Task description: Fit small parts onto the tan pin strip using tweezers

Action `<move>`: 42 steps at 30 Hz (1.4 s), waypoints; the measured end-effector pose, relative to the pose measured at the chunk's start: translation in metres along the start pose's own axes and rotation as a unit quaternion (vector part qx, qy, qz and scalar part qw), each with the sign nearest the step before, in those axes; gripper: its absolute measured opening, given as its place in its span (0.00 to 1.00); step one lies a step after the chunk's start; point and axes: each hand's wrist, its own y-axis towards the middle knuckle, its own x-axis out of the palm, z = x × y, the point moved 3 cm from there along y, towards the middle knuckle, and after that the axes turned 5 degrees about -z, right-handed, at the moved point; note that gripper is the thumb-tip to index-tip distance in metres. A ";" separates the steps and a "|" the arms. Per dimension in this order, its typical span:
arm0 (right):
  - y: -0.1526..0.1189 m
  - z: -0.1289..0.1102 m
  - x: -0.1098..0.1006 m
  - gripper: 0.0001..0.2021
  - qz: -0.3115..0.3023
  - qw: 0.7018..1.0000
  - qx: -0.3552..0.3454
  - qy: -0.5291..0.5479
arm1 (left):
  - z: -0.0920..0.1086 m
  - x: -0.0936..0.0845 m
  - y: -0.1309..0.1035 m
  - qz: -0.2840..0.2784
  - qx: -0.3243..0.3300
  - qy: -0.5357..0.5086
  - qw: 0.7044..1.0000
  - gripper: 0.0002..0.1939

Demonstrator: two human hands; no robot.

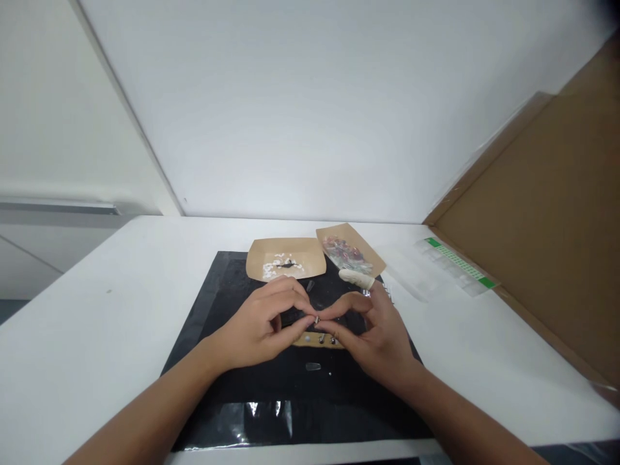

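My left hand (271,320) and my right hand (375,326) meet above a black mat (242,387), thumb and forefinger pinched on each. Between their fingertips sits a tiny shiny piece (316,320), too small to name. A pale finger cot (356,279) covers one raised finger of the right hand. Just below the fingertips lies a tan strip (314,342) bearing small round metal pieces (321,338), partly hidden by the hands. One clear false nail tip (313,367) rests nearer to me on the mat, and another clear tip (310,285) lies beyond the hands.
Behind the hands stands a brown paper tray (312,248) with white bits and a dark thing inside. Another paper tray (371,248) holds small clear packets (346,253). Clear plastic packaging with a green label (460,261) lies right, beside a cardboard panel (542,226).
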 end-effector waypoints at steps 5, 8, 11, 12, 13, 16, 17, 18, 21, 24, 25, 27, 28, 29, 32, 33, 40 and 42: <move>0.000 -0.002 -0.001 0.15 0.007 1.000 -0.025 -0.012 | -0.002 0.001 -0.001 -0.013 -0.032 -0.030 0.999 0.06; 0.002 -0.006 -0.002 0.14 0.000 0.999 -0.028 -0.026 | -0.003 0.001 -0.003 -0.033 -0.056 -0.046 0.997 0.05; 0.002 -0.006 -0.001 0.14 -0.017 0.999 -0.035 -0.023 | -0.002 0.000 -0.003 -0.064 -0.067 -0.049 0.995 0.05; 0.002 -0.006 -0.001 0.13 -0.026 0.999 -0.036 -0.024 | -0.001 0.000 -0.003 -0.073 -0.067 -0.047 0.994 0.05; 0.001 -0.004 0.000 0.13 -0.036 0.998 -0.036 -0.026 | -0.001 0.000 -0.003 -0.081 -0.067 -0.044 0.993 0.04; 0.000 0.001 0.001 0.11 -0.056 0.998 -0.032 -0.026 | 0.001 -0.002 -0.002 -0.098 -0.064 -0.038 0.992 0.04; -0.001 0.002 0.002 0.12 -0.056 0.998 -0.032 -0.022 | 0.001 -0.002 -0.001 -0.102 -0.061 -0.036 0.992 0.04; -0.001 0.003 0.002 0.13 -0.056 0.998 -0.031 -0.019 | 0.001 -0.002 -0.001 -0.105 -0.057 -0.034 0.992 0.03; -0.001 0.004 0.002 0.14 -0.058 0.998 -0.029 -0.019 | 0.002 -0.002 0.000 -0.114 -0.050 -0.027 0.992 0.04; -0.001 0.003 0.002 0.12 -0.062 0.997 -0.029 -0.032 | 0.003 -0.001 0.000 -0.122 -0.054 -0.023 0.991 0.04; -0.001 0.002 0.002 0.11 -0.061 0.997 -0.031 -0.034 | 0.003 -0.001 0.000 -0.123 -0.057 -0.023 0.990 0.04; 0.000 0.001 0.002 0.10 -0.058 0.997 -0.035 -0.034 | 0.003 -0.001 0.000 -0.122 -0.061 -0.022 0.990 0.03; 0.000 0.001 0.001 0.10 -0.056 0.997 -0.037 -0.034 | 0.004 -0.001 0.000 -0.121 -0.062 -0.022 0.990 0.03; 0.000 0.000 0.001 0.10 -0.054 0.997 -0.041 -0.034 | 0.004 0.000 0.000 -0.120 -0.061 -0.021 0.991 0.03; 0.000 -0.003 0.000 0.08 -0.045 0.997 -0.053 -0.042 | 0.005 0.000 -0.001 -0.114 -0.055 -0.017 0.992 0.04; 0.000 -0.004 -0.001 0.08 -0.042 0.996 -0.057 -0.046 | 0.005 0.000 -0.001 -0.112 -0.054 -0.016 0.992 0.04; 0.000 -0.011 -0.004 0.06 -0.025 0.996 -0.065 -0.061 | 0.003 0.003 -0.002 -0.099 -0.036 -0.011 0.994 0.04; 0.000 -0.011 -0.005 0.07 -0.015 0.994 -0.075 -0.073 | 0.003 0.003 -0.003 -0.089 -0.031 -0.010 0.995 0.03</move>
